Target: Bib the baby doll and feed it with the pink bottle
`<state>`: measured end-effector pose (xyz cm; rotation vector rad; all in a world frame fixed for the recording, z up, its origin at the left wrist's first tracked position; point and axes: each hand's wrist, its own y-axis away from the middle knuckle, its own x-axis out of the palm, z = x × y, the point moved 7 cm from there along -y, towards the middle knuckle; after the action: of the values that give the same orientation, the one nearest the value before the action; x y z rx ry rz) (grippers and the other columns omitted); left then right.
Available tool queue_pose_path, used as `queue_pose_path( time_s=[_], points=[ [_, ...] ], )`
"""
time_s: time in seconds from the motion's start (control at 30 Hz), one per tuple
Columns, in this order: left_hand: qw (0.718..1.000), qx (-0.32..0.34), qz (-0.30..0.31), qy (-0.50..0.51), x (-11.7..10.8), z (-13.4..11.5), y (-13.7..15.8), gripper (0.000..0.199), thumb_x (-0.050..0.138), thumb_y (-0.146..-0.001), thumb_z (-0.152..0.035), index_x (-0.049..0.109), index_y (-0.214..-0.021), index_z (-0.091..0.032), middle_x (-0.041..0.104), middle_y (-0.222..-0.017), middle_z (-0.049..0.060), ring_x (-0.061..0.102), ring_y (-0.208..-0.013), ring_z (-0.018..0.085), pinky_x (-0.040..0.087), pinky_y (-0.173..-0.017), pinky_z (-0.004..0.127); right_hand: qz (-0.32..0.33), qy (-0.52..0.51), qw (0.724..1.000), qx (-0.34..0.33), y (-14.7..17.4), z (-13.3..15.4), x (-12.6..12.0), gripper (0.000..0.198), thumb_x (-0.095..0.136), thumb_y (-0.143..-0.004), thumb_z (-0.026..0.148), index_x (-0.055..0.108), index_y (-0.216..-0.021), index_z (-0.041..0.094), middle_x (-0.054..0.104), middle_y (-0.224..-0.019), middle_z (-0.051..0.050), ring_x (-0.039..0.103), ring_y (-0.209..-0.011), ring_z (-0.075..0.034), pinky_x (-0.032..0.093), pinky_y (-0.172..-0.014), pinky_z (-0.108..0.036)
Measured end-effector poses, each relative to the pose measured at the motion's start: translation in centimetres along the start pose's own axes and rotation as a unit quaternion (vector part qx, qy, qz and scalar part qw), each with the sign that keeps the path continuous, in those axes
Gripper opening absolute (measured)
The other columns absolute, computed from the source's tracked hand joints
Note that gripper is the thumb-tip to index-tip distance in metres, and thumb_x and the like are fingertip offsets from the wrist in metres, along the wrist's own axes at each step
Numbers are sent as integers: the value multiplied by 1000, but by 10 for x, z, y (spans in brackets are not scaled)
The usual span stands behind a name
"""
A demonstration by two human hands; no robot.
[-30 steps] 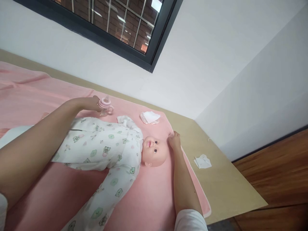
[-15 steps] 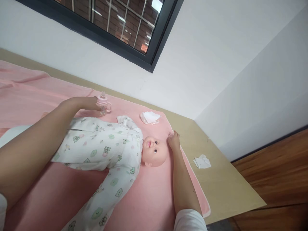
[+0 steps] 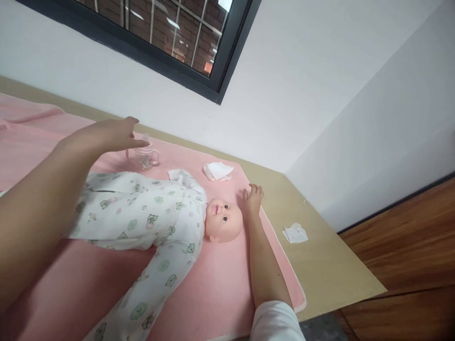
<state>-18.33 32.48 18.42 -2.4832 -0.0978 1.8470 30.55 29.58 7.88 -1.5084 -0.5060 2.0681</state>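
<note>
A doll (image 3: 224, 221) in a white sleepsuit (image 3: 142, 213) with green bear prints lies on its back on a pink blanket (image 3: 220, 289). Beyond its body a baby bottle (image 3: 145, 160) with pink handles stands upright. My left hand (image 3: 115, 134) is over the bottle's near side, its thumb and fingers apart; one fingertip overlaps the pink collar, and whether it touches I cannot tell. Past the doll's head, my right hand (image 3: 254, 198) rests at the blanket's edge. Its fingers are loosely bent, with the thumb apart and nothing visible between them.
A small pack with white tissue (image 3: 218, 170) lies on the blanket near the doll's head. A folded white tissue (image 3: 295, 233) is on the bare wooden tabletop (image 3: 330, 274) to the right. A wall with a dark-framed window (image 3: 216, 90) rises behind the table.
My left hand has let go of the baby bottle and lifted up and left. My right hand's fingers have loosened from the blanket's edge. The view has shifted slightly.
</note>
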Motion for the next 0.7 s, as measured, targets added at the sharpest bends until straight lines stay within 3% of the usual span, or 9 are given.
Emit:
queue_pose_path(
  time_s=[0.17, 0.23, 0.4, 0.6, 0.7],
  points=[
    [981, 134, -128, 52, -27, -59, 58, 76, 49, -85, -70, 43, -148, -27, 64, -131, 4, 61, -113, 28, 42, -88, 32, 95, -5, 992, -86, 4, 38, 16, 34, 37, -96, 21, 67, -109, 15, 65, -117, -15, 49, -123, -27, 38, -110, -39],
    [971, 178, -128, 93, -28, -82, 82, 73, 49, -81, -72, 50, -142, -32, 63, -134, -1, 62, -113, 28, 43, -86, 32, 147, -8, 984, -98, 9, 49, 24, 30, 38, -97, 22, 67, -103, 17, 68, -110, -13, 55, -109, -24, 43, -99, -35],
    [953, 263, -35, 143, -5, -139, 99, 63, 50, -81, -69, 62, -131, -33, 65, -135, -3, 61, -118, 27, 48, -91, 32, 230, -20, 968, -96, 25, 68, 37, 28, 41, -99, 32, 65, -90, 21, 69, -93, -5, 57, -79, -17, 39, -70, -27],
    [918, 346, 151, 121, 52, -208, 71, 56, 46, -86, -56, 65, -129, -25, 65, -136, 4, 63, -117, 24, 49, -91, 28, 272, -62, 954, -108, 33, 77, 41, 27, 45, -98, 35, 65, -85, 21, 68, -82, -2, 54, -72, -15, 35, -67, -26],
    [926, 331, 173, 60, 73, -235, 62, 58, 46, -86, -52, 64, -130, -19, 68, -131, 10, 65, -112, 26, 49, -89, 30, 278, -67, 953, -104, 30, 75, 42, 27, 45, -98, 34, 66, -88, 21, 70, -87, -3, 56, -75, -16, 35, -66, -25]
  ],
)
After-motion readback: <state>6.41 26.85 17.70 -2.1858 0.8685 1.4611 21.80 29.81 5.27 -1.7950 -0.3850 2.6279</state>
